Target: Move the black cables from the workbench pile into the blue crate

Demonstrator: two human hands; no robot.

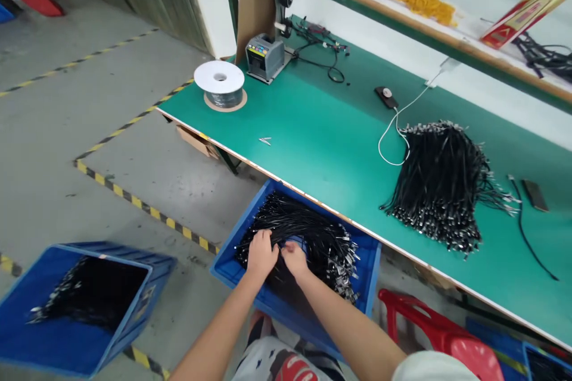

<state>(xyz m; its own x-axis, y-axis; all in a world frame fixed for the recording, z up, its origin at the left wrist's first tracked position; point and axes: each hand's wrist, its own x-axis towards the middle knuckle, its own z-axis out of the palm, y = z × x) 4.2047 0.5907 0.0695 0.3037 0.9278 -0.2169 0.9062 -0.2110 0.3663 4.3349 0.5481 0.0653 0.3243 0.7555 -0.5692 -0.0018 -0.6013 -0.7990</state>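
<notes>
A green workbench [322, 131] ran across a grey concrete floor marked with yellow-and-black tape, and on it sat a white spool [219, 78], a grey tape dispenser [264, 56] and — well to the right — a large heap of black cables [440, 181] with metal ends, a white cord [393, 131] curling just beside it. A dark phone [535, 194] lay near the bench's right end. Below the bench's front edge, a blue crate [366, 262] held another bundle of black cables [308, 232], its metal tips fanned toward the crate's right side. A second blue bin [111, 321] stood apart on the floor to the left, and a red stool [442, 333] showed at the lower right. Both forearms reached forward and down into the crate, side by side and almost touching. The left hand [261, 255] lay palm-down on the bundle, fingers curled into the strands; the right hand [295, 259] gripped the cables next to it — fingers closed narrowly around them.
</notes>
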